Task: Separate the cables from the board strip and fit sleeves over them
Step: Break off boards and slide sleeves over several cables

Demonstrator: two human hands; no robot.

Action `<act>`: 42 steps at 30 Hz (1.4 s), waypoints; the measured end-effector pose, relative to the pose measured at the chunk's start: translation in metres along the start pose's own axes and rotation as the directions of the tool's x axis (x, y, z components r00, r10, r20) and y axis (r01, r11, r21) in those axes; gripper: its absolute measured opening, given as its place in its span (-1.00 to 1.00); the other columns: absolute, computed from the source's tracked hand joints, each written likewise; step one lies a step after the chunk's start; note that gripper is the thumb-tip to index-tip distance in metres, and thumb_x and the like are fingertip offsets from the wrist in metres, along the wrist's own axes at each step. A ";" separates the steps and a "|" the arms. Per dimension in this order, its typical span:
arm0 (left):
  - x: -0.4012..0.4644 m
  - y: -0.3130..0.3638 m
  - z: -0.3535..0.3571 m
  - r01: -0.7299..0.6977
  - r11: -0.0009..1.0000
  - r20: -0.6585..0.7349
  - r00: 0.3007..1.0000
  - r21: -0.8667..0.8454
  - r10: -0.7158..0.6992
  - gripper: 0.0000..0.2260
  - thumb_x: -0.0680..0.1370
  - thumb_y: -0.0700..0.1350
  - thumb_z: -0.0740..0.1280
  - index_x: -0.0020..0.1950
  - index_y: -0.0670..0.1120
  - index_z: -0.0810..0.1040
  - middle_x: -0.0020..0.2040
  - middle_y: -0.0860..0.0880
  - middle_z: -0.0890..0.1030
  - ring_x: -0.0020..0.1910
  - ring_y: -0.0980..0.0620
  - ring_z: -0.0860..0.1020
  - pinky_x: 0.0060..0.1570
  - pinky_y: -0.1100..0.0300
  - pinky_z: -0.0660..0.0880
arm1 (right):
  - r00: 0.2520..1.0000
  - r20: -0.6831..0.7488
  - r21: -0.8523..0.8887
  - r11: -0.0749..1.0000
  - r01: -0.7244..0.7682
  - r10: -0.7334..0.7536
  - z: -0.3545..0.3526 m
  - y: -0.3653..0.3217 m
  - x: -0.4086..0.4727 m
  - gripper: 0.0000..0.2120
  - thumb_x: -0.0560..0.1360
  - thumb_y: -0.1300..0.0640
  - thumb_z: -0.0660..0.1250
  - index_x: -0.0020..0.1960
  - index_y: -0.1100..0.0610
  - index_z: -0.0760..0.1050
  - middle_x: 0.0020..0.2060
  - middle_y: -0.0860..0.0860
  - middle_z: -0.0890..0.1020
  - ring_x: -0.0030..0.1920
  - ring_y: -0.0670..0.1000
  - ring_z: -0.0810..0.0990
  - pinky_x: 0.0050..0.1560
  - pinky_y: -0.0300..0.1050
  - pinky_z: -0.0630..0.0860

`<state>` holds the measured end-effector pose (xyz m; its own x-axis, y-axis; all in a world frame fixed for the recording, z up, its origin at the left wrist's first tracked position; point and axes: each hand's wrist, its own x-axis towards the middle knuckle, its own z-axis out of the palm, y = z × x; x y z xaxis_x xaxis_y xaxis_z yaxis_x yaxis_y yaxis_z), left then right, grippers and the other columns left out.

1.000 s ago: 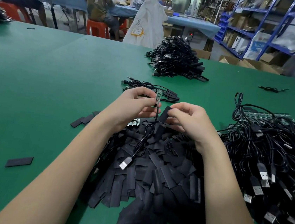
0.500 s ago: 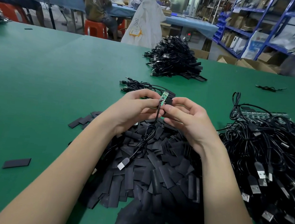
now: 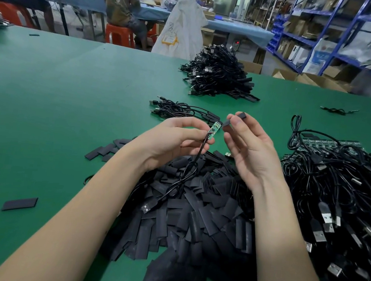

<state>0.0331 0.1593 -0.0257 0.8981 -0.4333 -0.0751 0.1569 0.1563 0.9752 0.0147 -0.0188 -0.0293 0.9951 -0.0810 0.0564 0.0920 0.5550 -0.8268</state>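
Note:
My left hand (image 3: pixel 175 139) pinches a black cable (image 3: pixel 185 177) just below its small green circuit board (image 3: pixel 283 135), which points up and right. The cable hangs down to a USB plug (image 3: pixel 149 206) lying on the sleeve heap. My right hand (image 3: pixel 246 145) pinches a black sleeve (image 3: pixel 234 120) between thumb and fingers, its near end a short gap from the board's tip. A heap of flat black sleeves (image 3: pixel 195 208) lies under both hands. Green board strips (image 3: pixel 332 143) show under the tangled cables at the right.
A large tangle of black USB cables (image 3: pixel 344 197) fills the right of the green table (image 3: pixel 52 102). A small bundle of cables (image 3: pixel 183 111) lies behind my hands, a bigger pile (image 3: pixel 219 77) farther back. Loose sleeves (image 3: pixel 20 203) lie at the left. People sit beyond the table.
Both hands rose from the sleeve heap. My right hand picked a sleeve and now holds it slightly apart from the board in my left hand.

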 end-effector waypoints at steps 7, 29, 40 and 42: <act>-0.002 0.002 0.000 0.027 0.999 0.039 0.999 -0.029 -0.025 -0.89 0.61 -0.31 0.31 -0.04 -0.12 0.56 -0.16 -0.11 0.70 -0.29 0.07 0.64 -0.16 0.30 0.60 | 0.999 0.023 0.029 0.999 0.021 -0.022 0.000 0.001 0.000 -0.84 0.31 0.21 0.52 -0.12 0.06 0.66 -0.10 0.03 0.75 -0.10 -0.07 0.73 -0.14 -0.29 0.61; -0.012 0.010 -0.017 0.083 0.990 0.262 0.959 0.110 -0.109 -0.86 0.45 -0.23 0.34 0.00 -0.17 0.54 -0.19 -0.07 0.67 -0.30 0.10 0.60 -0.24 0.34 0.56 | 0.959 0.226 -0.130 0.981 -0.146 0.173 -0.005 -0.006 -0.009 -0.85 0.37 0.24 0.43 -0.20 0.03 0.74 -0.12 -0.01 0.75 -0.15 -0.13 0.71 -0.18 -0.33 0.61; -0.013 0.011 -0.018 0.043 0.992 0.243 0.968 0.118 -0.071 -0.87 0.44 -0.22 0.35 -0.02 -0.16 0.55 -0.17 -0.09 0.66 -0.29 0.11 0.60 -0.21 0.34 0.54 | 0.960 0.272 -0.186 0.982 -0.008 0.060 -0.004 -0.004 -0.008 -0.83 0.36 0.30 0.44 -0.07 0.15 0.58 -0.13 0.02 0.73 -0.13 -0.07 0.71 -0.13 -0.25 0.63; -0.013 0.011 -0.018 0.039 0.991 0.261 0.963 0.125 -0.070 -0.86 0.45 -0.22 0.34 -0.01 -0.16 0.54 -0.17 -0.07 0.65 -0.29 0.11 0.59 -0.21 0.34 0.55 | 0.960 0.267 -0.161 0.986 -0.041 0.083 -0.005 -0.003 -0.008 -0.85 0.36 0.29 0.44 -0.10 0.12 0.61 -0.13 0.03 0.73 -0.14 -0.07 0.71 -0.14 -0.26 0.64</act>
<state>0.0303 0.1829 -0.0173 0.7466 -0.6596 -0.0867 0.1387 0.0268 0.9900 0.0061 -0.0241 -0.0300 0.9726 0.1895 0.1346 0.0444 0.4170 -0.9078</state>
